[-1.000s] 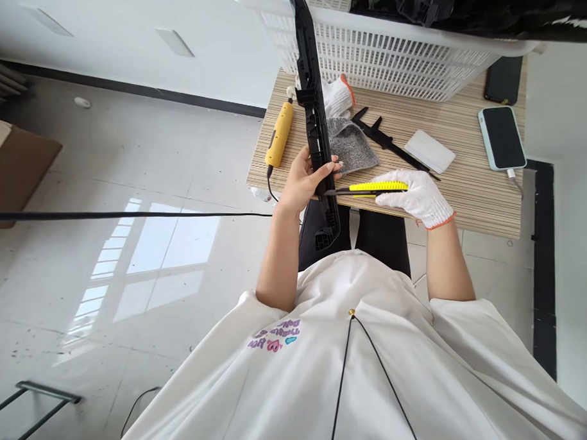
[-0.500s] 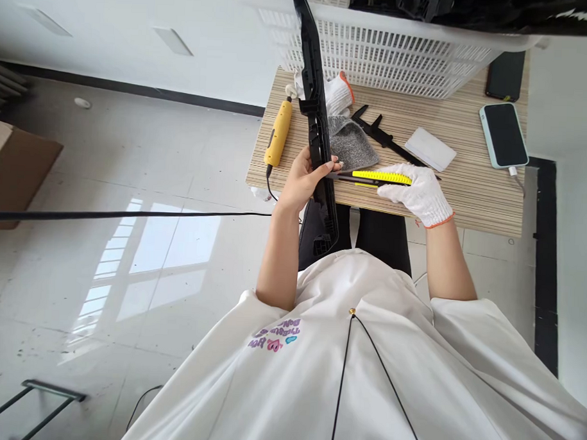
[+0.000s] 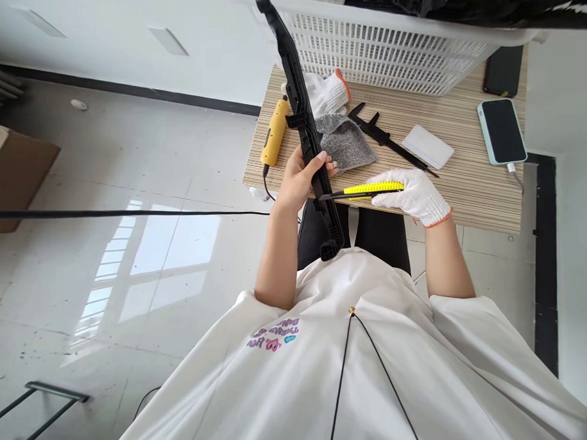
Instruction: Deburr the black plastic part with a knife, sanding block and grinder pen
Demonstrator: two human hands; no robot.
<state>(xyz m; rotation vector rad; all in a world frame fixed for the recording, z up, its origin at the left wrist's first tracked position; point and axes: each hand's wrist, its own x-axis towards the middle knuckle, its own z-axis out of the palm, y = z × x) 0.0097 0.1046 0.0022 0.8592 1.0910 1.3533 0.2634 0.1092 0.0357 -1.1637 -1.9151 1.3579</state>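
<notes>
My left hand (image 3: 300, 180), bare, is wrapped around a long black plastic strip (image 3: 297, 104) near its lower third. The strip runs from my lap up past the table edge, tilted to the left at its top. My right hand (image 3: 416, 196), in a white knit glove with an orange cuff, grips a yellow utility knife (image 3: 371, 189). The knife lies level and its blade tip touches the strip's right edge just below my left fingers.
On the striped wooden table (image 3: 468, 194) lie a yellow hand tool (image 3: 275, 131) with a cord, a white glove (image 3: 328, 93), a grey cloth (image 3: 347, 143), a black caliper (image 3: 385, 140), a white card (image 3: 427, 147), two phones (image 3: 501, 131) and a white basket (image 3: 386, 50). A cardboard box (image 3: 11, 171) stands at left.
The strip's top has swung to the left and its lower end has shifted right. The knife dipped slightly and stays against the strip's edge.
</notes>
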